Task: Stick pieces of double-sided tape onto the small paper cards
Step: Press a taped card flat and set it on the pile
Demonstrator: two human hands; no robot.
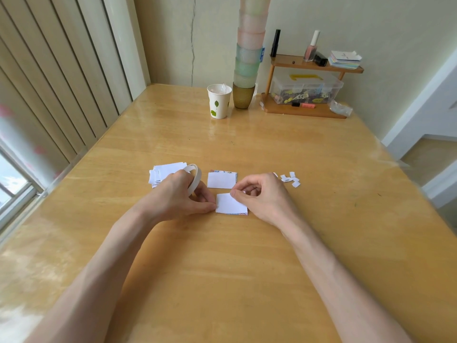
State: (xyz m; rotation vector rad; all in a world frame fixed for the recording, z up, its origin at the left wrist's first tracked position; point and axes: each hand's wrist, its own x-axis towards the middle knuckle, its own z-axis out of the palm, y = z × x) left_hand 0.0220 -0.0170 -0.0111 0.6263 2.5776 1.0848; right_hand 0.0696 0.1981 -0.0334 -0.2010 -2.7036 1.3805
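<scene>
Left hand (179, 194), gripping the tape roll (196, 177), steadies the card (231, 205); right hand (262, 194) pinches its far edge. Tape should probably land flat.

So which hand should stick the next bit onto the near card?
Right, probably. The right hand pinches at the top edge of the near card. The left hand is busy holding the tape roll and only touches the card's left edge with a fingertip.

You're facing cracked cream wall (168, 33); daylight coming through window (11, 184) at left, glinting off wooden table (222, 268); vertical blinds (49, 95) hanging.
</scene>
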